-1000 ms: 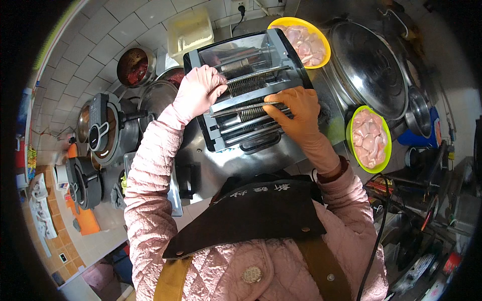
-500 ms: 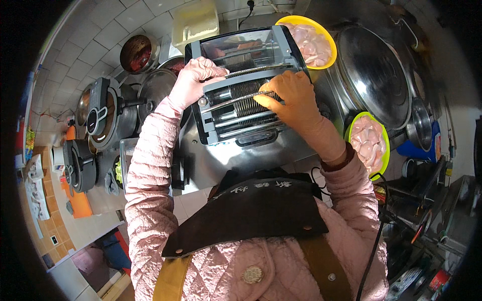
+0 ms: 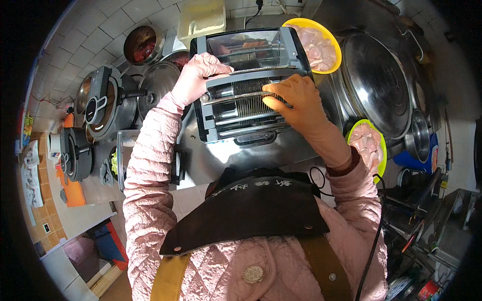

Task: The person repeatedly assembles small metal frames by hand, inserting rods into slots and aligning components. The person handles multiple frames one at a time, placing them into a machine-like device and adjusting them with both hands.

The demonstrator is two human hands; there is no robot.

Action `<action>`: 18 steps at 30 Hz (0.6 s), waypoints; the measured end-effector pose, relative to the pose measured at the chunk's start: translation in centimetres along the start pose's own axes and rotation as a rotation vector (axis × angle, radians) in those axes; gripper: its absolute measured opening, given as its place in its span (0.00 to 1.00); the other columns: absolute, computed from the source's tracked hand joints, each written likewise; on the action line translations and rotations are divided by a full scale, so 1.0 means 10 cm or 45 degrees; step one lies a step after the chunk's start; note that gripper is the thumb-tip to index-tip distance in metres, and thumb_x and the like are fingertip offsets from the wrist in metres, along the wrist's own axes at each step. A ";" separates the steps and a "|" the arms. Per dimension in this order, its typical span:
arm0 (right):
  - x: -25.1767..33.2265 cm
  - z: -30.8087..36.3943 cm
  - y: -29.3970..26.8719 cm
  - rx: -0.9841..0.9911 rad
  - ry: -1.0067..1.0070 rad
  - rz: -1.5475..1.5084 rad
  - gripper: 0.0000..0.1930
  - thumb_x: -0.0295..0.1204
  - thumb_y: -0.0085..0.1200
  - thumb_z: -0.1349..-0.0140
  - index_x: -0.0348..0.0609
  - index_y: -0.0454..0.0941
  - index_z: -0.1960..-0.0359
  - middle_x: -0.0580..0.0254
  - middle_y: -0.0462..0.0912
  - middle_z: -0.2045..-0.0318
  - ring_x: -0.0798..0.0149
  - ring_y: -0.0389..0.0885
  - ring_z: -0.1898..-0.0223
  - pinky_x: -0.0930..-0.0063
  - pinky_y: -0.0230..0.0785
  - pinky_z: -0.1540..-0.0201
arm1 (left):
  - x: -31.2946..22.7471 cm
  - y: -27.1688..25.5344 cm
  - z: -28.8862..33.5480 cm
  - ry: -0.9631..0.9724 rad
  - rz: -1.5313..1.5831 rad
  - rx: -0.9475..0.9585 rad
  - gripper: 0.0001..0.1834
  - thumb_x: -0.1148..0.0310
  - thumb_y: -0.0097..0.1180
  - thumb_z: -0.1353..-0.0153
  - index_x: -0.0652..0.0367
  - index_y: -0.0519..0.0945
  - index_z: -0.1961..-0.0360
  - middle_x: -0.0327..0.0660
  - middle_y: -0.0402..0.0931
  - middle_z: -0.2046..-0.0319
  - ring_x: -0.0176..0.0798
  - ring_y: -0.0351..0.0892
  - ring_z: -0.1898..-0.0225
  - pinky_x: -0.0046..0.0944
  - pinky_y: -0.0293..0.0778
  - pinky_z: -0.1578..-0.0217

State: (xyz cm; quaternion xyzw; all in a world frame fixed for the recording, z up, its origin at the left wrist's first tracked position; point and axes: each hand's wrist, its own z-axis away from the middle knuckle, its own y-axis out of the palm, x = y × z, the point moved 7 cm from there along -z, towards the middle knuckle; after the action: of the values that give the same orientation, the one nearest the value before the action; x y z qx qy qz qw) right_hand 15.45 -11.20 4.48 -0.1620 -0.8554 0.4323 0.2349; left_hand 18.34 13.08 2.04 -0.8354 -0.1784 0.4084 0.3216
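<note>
A boxy black-and-grey meat cutting machine (image 3: 218, 120) stands on the steel counter, with rows of thin blades (image 3: 252, 106) and metal rods across its open top. My left hand (image 3: 198, 75), in a pale pink glove, pinches at the left end of an upper rod (image 3: 263, 70). My right hand (image 3: 299, 103), in an orange glove, has thumb and fingers closed around the right part of a lower metal rod (image 3: 233, 97). The exact contact of the fingertips is partly hidden. Raw meat pieces fill a yellow bowl (image 3: 337, 41) behind the machine's right side.
A green bowl (image 3: 385, 150) of raw meat sits near my right forearm. A large domed lid (image 3: 376, 85) lies at the right. Left of the machine are a lidded pot (image 3: 158, 83), a dark-red-stained pan (image 3: 143, 45) and a cooker (image 3: 103, 113). A pale tub (image 3: 201, 20) stands behind.
The view has shifted slightly. My right fingers have moved a little along the lower rod, with the thumb lower and more apart. My left hand keeps its pinch on the upper rod.
</note>
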 end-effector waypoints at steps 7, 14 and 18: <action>0.06 0.02 -0.06 -0.043 -0.040 -0.036 0.13 0.41 0.64 0.35 0.52 0.84 0.54 0.67 0.82 0.67 0.57 0.79 0.61 0.57 0.67 0.56 | 0.01 0.01 -0.01 -0.065 0.018 0.041 0.10 0.69 0.73 0.42 0.52 0.93 0.57 0.34 0.91 0.61 0.36 0.82 0.58 0.37 0.75 0.49; 0.16 0.12 -0.13 -0.062 -0.012 -0.052 0.12 0.34 0.72 0.42 0.52 0.88 0.57 0.73 0.85 0.66 0.62 0.80 0.63 0.64 0.67 0.58 | 0.01 0.01 0.01 -0.069 0.071 0.012 0.12 0.69 0.73 0.41 0.52 0.93 0.55 0.30 0.90 0.62 0.33 0.77 0.61 0.35 0.74 0.52; 0.23 0.18 0.01 -0.052 -0.052 0.037 0.11 0.34 0.72 0.41 0.49 0.88 0.58 0.73 0.87 0.63 0.64 0.80 0.61 0.65 0.67 0.58 | 0.04 0.02 -0.01 -0.054 0.165 0.055 0.08 0.68 0.72 0.38 0.51 0.94 0.58 0.31 0.91 0.59 0.31 0.77 0.62 0.36 0.70 0.52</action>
State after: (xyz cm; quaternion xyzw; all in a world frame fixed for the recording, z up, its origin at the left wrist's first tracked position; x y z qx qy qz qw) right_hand 12.59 -11.22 4.06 -0.1701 -0.8663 0.4211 0.2077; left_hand 18.62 13.14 1.75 -0.8292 -0.1217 0.4499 0.3085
